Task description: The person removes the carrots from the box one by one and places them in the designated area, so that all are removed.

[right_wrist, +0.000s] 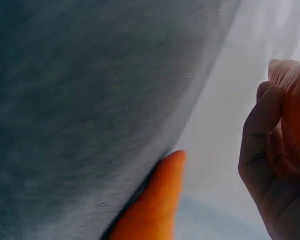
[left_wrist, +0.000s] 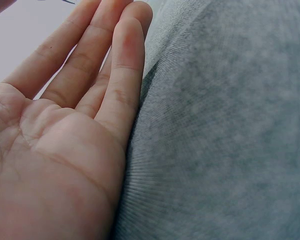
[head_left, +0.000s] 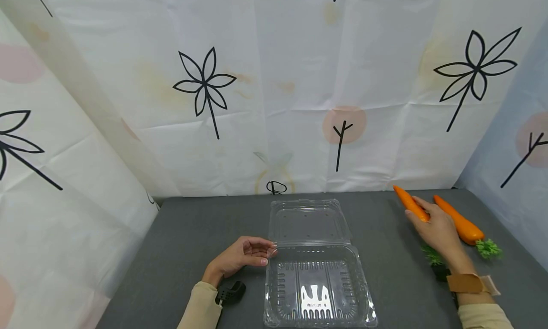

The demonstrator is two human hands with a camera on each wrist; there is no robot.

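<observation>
My right hand [head_left: 436, 229] grips an orange carrot [head_left: 406, 200], its narrow tip pointing away to the far left. Green leaves [head_left: 432, 255] show under the right wrist. In the right wrist view, fingers [right_wrist: 260, 120] wrap the held carrot [right_wrist: 299, 120]. A second carrot [head_left: 462, 224] with leafy top lies on the table just right of that hand. A clear plastic clamshell container [head_left: 364, 286] stands with its lid [head_left: 310, 222] folded back. Beside its left edge, near the hinge, my left hand [head_left: 239, 257] rests with relaxed fingers touching the rim; its palm [left_wrist: 65, 160] holds nothing.
A dark grey table [head_left: 192, 234] carries everything. White patterned cloth [head_left: 291, 81] hangs behind it and along both sides. Black wrist device [head_left: 231, 292] sits at the left wrist, and a brown strap [head_left: 466, 283] goes round the right one.
</observation>
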